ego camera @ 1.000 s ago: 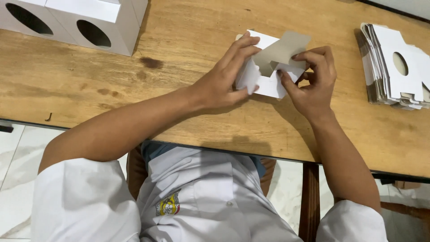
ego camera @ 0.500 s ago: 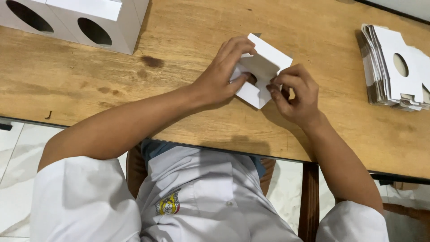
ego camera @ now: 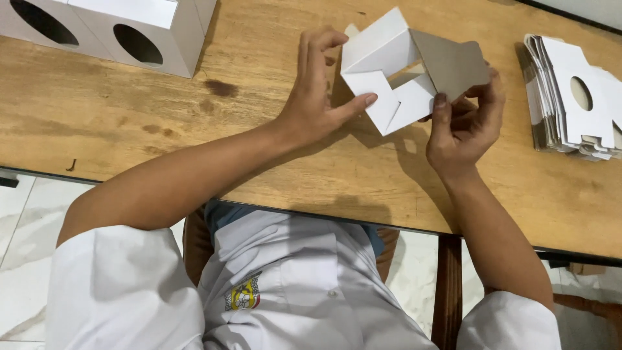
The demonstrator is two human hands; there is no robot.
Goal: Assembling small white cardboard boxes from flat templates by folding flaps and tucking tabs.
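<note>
— While the box [ego camera: 395, 78] is half folded, how far along would you say it is?

— Partway, I judge. Two white flaps are tucked across one end, but a grey flap [ego camera: 450, 61] stands open on the right side. Both hands hold it just above the worktop [ego camera: 259, 142]: the left hand [ego camera: 317, 97] grips the left side, thumb on a white flap, and the right hand [ego camera: 463, 123] pinches the lower right edge under the grey flap.

— What's done and what's left?

— Finished boxes [ego camera: 110, 29] with oval holes sit at the far left; a stack of flat blanks [ego camera: 570, 97] waits on the right.

— Any change from half a second ago?

— Yes. Then the box looked closed and flatter in the hands; now it is turned, with the grey flap swung out.
</note>
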